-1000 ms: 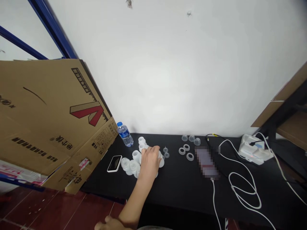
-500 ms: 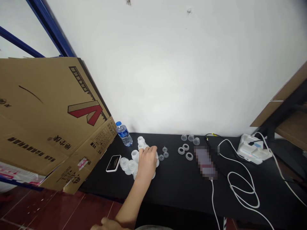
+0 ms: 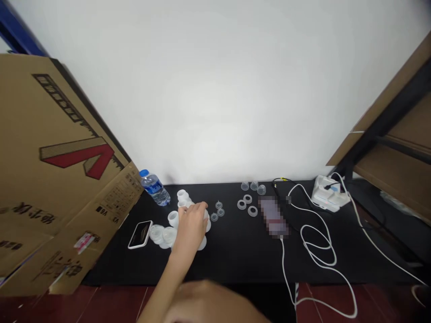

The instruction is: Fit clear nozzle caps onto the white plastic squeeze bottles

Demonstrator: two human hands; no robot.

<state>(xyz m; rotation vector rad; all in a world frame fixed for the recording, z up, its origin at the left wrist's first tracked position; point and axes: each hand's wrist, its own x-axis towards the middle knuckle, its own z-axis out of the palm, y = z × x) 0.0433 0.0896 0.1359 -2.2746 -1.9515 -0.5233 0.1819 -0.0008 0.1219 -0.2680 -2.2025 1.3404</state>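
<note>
Head camera view: a right grip [image 3: 190, 229] curves palm-down over a tight cluster of white translucent cups [image 3: 173, 219] on a black table [image 3: 235, 258], its fingers spread across the cups directly beneath it. Whether it is clenched on any one cup cannot be told, as the hand hides the cups below it. More cups stand just beyond the fingertips and lie against the grip's left side, with one showing just below and right of the palm. A left grip [image 3: 205, 305] appears only as a blur across the bottom edge of the frame, well below the table's front edge, and its state cannot be told.

Just right of the grip sit three small clear valves [image 3: 218, 211]. Further right are three translucent rings [image 3: 247, 198] and three clear caps [image 3: 254, 185] near the wall. Well right, an object too pixelated to identify [image 3: 272, 216] lies beside a looped white cable [image 3: 316, 251] and a white charging dock [image 3: 328, 194]. Left of the grip rest a smartphone [image 3: 140, 234] and, further back, a blue-capped water bottle [image 3: 154, 187], beside a tilted cardboard sheet [image 3: 57, 170].
</note>
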